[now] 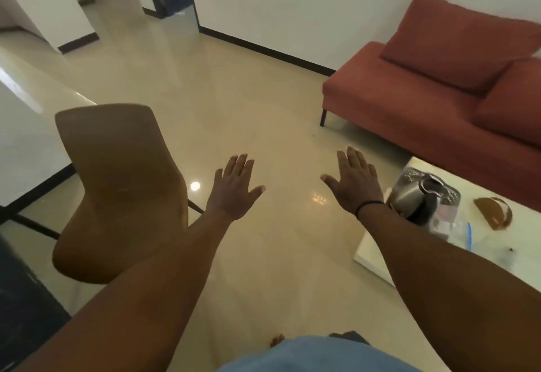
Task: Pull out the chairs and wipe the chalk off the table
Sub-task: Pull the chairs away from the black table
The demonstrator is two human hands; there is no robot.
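A tan moulded chair (117, 184) stands on the glossy floor at the left, its back towards me. My left hand (234, 187) is stretched out in front of me with straight, spread fingers, just right of the chair and holding nothing. My right hand (354, 184) is held out the same way, flat and empty, a black band on its wrist. At the bottom left a dark table edge (20, 292) shows; no chalk is visible on it.
A red sofa (439, 84) stands against the right wall. A low white table (377, 260) at the right carries a steel kettle (418, 196), a brown bowl-like object (494, 210) and a plastic bag. Open tiled floor (263, 114) lies ahead, with doorways at the back left.
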